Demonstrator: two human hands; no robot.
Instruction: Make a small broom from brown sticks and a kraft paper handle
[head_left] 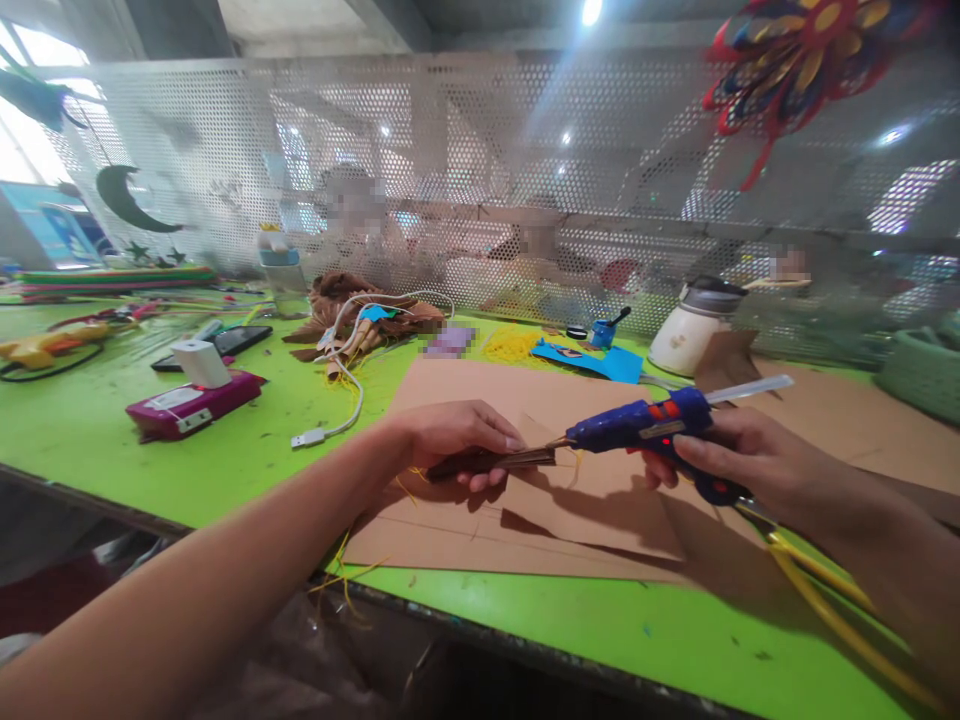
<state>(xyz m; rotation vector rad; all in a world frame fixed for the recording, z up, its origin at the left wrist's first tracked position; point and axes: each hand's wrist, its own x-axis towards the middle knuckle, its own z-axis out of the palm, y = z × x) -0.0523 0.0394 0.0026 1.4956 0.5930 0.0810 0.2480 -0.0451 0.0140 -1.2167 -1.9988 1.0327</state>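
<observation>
My right hand (750,450) is wrapped round the grip of a blue hot glue gun (637,425). A clear glue stick (754,388) pokes out of its back, and a small red light glows on its side. Between the thumb and fingers of my left hand (469,440) is a folded strip of brown paper (529,458), dark along its edges. The gun's nozzle meets the strip near its right end, or is just above it. Below both hands lie sheets of brown paper (450,540), one cut piece resting over another.
On the green table (247,480) stand a purple power strip (195,405) with a white charger (201,362), a white cable (352,400), crumpled brown paper (341,300), a blue sheet (592,358) and a white kettle (690,325). A perforated metal screen (465,130) rises behind. A yellow cord (832,610) trails right.
</observation>
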